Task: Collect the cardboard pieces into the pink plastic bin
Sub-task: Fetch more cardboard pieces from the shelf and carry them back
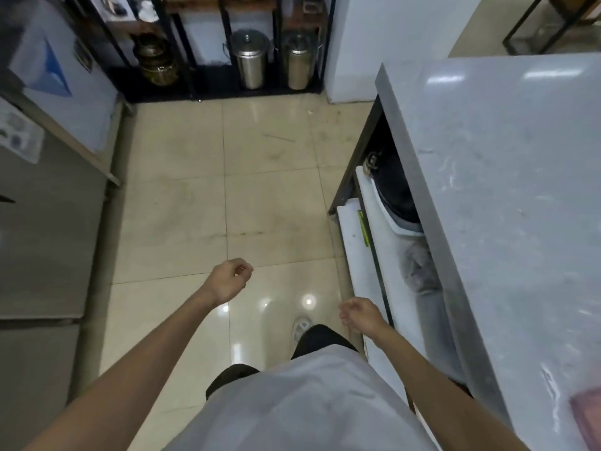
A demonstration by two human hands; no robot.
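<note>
I stand in a narrow aisle on a cream tiled floor [227, 177]. My left hand [229, 279] hangs over the floor with its fingers curled in and nothing in it. Lower and to the right, beside the counter's shelf, my right hand [361, 315] is also loosely curled and holds nothing. A pinkish thing [587, 415] shows at the bottom right edge on the counter; I cannot tell whether it is the bin. No cardboard pieces are in view.
A grey marble counter [507, 190] runs along the right, with white boards [364, 255] and a dark pan on the shelf beneath. Steel cabinets [45, 222] line the left. A black rack with metal canisters [250, 60] closes the far end.
</note>
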